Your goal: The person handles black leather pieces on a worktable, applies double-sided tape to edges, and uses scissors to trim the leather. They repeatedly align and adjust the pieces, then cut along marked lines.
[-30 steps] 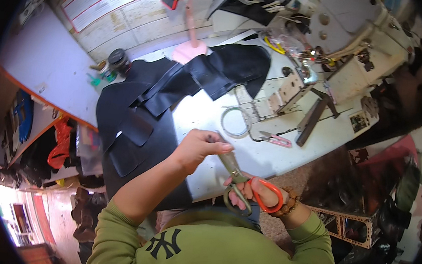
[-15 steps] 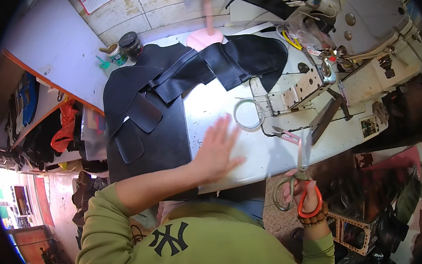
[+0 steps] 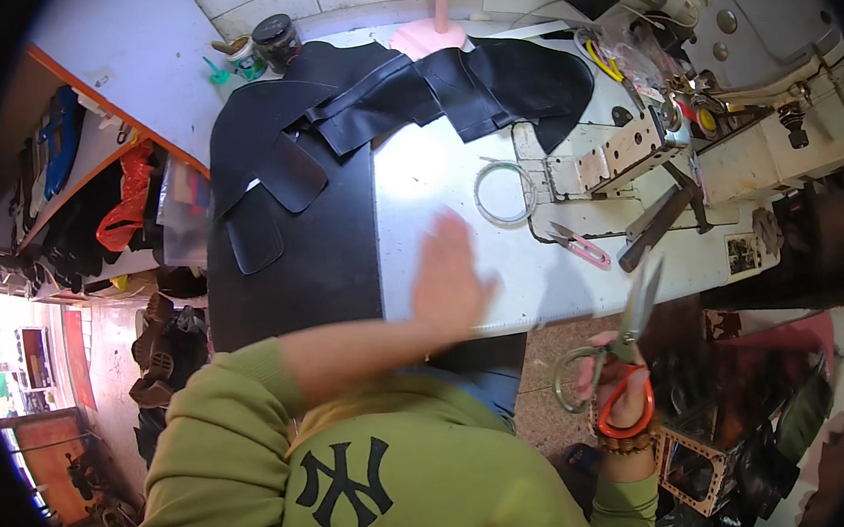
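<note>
My left hand (image 3: 453,278), smeared by motion, is held over the white table (image 3: 417,203) near its front edge. Its fingers are stretched out with the thumb apart, and it holds nothing. At the table's right front edge my right hand (image 3: 638,387) is closed on a pair of scissors (image 3: 641,308), one handle loop red and the other dull green. The scissor blades point up and away from me. Left of my left hand lies a big sheet of black leather (image 3: 317,254), with several cut black leather pieces (image 3: 477,88) spread across its far end and the back of the table.
A coil of pale wire or tubing (image 3: 505,193) and pink-handled thread snips (image 3: 589,250) lie mid-table. A hammer (image 3: 661,224) rests by the sewing machine (image 3: 633,151) at the right. Jars (image 3: 276,40) and a pink stand (image 3: 430,38) are at the back.
My left hand has swung slightly up and right above the table. The scissors in my right hand have turned, showing their blades broader and leaning right. The whole view has shifted a little.
</note>
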Action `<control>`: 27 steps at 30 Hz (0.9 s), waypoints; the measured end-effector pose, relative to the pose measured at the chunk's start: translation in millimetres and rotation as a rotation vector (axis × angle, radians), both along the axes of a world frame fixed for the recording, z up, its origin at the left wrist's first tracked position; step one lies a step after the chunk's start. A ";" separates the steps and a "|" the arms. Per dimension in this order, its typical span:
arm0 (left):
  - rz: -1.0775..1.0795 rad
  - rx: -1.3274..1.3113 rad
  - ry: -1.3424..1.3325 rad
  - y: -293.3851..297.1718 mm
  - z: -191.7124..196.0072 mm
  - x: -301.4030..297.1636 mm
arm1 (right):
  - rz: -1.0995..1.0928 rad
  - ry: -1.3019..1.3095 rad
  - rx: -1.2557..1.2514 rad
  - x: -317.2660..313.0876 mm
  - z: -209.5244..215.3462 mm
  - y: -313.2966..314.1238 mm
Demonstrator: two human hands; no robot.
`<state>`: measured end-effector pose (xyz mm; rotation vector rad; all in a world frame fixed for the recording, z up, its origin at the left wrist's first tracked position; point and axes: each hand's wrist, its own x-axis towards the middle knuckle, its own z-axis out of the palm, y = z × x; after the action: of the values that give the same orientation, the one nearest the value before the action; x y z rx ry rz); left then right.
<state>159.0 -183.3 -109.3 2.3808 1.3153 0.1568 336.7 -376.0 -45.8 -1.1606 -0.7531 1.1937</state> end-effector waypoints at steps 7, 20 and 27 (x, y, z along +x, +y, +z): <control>-1.115 -0.417 -0.249 -77.2 23.1 42.5 | -0.237 -0.062 0.078 33.3 26.3 -3.4; -1.122 -1.005 0.000 -80.1 -3.2 58.4 | -0.645 -1.073 -0.356 215.2 -4.8 123.0; -0.573 -1.497 -0.523 -48.1 2.1 86.7 | -0.429 -1.365 -0.437 313.0 -78.5 204.4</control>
<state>245.7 -231.4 -107.2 1.1422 0.1840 -0.2762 649.7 -171.7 -124.3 -2.3859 -1.1385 0.0346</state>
